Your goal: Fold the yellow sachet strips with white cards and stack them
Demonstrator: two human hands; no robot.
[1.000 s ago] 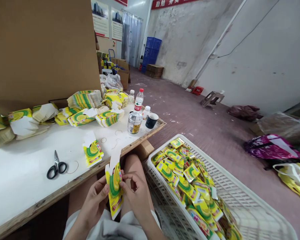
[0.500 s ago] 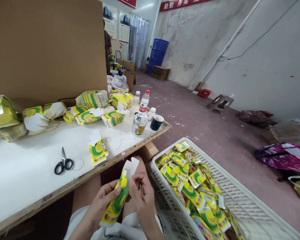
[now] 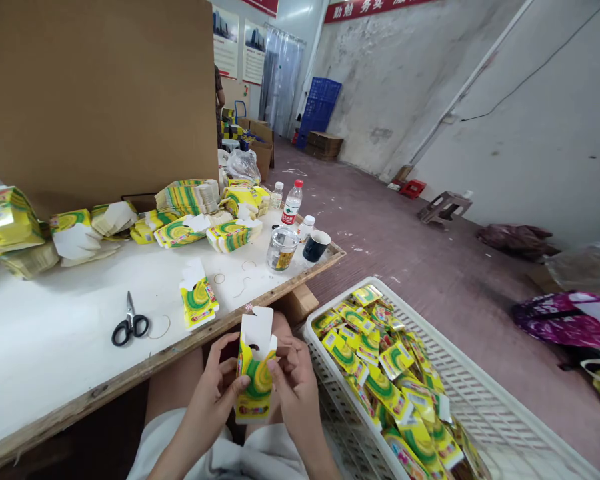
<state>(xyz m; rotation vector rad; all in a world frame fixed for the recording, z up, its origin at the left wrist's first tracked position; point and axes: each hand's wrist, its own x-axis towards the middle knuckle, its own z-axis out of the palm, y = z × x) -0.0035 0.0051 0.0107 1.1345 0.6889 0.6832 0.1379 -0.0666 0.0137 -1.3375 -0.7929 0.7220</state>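
Left hand (image 3: 221, 383): gripping the box (image 3: 254, 393) by its left side.
Right hand (image 3: 296, 380): pinching its right side.
Box: standing upright between them, this side of the table edge (image 3: 155, 359), flap (image 3: 257, 325) sticking up.
Risk: hard squeezing could be creasing it; uneven pulling, tearing that flap.

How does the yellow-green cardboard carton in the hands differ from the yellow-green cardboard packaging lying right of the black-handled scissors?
The held carton is between the left hand and the right hand; the tabletop packaging is untouched. The held carton is tipped up toward the camera; the tabletop packaging lies flat. Both have yellow-green print and white flaps.
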